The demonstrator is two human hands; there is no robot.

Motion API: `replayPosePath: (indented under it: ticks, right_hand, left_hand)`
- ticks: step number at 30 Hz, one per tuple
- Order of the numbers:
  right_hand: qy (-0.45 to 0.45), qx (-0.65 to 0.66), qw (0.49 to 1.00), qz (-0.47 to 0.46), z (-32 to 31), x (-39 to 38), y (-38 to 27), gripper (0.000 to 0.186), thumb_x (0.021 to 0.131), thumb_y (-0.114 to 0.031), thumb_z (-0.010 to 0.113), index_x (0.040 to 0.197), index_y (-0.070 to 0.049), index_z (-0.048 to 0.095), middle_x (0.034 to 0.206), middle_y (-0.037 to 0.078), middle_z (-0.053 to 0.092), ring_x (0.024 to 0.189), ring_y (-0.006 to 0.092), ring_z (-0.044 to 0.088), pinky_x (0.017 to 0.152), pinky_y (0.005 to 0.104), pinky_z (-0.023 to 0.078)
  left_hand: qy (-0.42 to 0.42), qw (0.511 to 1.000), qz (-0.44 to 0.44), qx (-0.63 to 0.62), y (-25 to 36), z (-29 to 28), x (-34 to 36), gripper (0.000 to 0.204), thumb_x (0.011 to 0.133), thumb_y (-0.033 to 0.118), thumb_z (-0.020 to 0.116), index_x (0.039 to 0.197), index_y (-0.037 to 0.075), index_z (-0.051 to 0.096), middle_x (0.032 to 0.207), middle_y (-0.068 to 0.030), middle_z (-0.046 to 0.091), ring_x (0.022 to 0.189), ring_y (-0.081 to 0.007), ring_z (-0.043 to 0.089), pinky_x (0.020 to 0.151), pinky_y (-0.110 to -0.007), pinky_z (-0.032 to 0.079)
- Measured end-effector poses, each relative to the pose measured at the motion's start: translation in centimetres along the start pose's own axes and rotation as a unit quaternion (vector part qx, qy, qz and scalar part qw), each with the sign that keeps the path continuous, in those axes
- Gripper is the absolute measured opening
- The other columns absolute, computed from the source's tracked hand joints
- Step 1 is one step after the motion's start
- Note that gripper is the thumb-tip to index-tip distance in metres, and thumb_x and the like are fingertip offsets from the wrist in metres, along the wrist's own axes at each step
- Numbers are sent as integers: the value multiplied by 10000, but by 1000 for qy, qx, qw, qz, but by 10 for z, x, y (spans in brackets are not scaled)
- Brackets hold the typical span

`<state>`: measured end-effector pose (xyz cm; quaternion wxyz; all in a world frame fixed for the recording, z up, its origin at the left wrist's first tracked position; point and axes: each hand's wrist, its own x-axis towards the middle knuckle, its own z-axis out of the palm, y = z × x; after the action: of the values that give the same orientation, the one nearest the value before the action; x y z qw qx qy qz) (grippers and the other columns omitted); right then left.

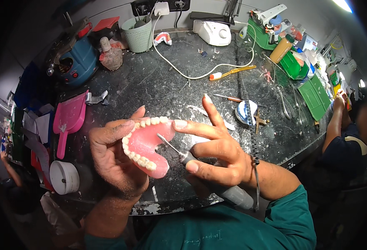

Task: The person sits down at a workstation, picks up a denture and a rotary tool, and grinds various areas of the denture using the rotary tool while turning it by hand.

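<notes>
My left hand point(119, 156) is closed round a pink denture point(144, 143) with a curved row of cream teeth, its palate side facing up. Pale dust coats the fingers and wrist. In my right hand point(221, 154) is a grey rotary handpiece point(236, 196), gripped like a pen. Its metal bur point(169, 143) reaches over the inner edge of the denture; whether it touches the surface I cannot tell. The right index fingertip rests at the end of the tooth row, and the middle finger stretches up and away. A coiled black cord point(255, 160) runs past my right wrist.
Beyond my hands lie a toothbrush point(232, 72), a small carving tool point(229, 98) and a dental model point(246, 112). A white control box point(213, 33) stands at the back. A pink dustpan point(70, 114) and round white tin point(64, 177) are left; green trays point(314, 98) are right. Other people sit at both sides.
</notes>
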<state>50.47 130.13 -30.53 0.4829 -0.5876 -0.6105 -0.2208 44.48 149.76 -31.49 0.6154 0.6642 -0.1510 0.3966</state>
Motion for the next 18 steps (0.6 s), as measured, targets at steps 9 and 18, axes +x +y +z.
replayPosePath:
  ticks: [9,18]
  right_hand:
    - [-22,-16,1000,-2,0,3,-3,290,769,17,739,1005,-97,617,931,87,586,1210,470,574,1082,761,163]
    - [-32,-8,999,-14,-3,3,-2,291,773,35,724,1004,-91,599,904,92,548,1185,490,582,1066,790,112]
  left_hand:
    - [32,997,-73,3,8,6,2,707,805,568,744,1116,-9,478,991,-110,578,957,-209,636,1033,-563,466]
    - [19,998,-54,-17,5,4,3,708,808,576,737,1114,-9,480,1000,-108,574,961,-207,637,1032,-569,467]
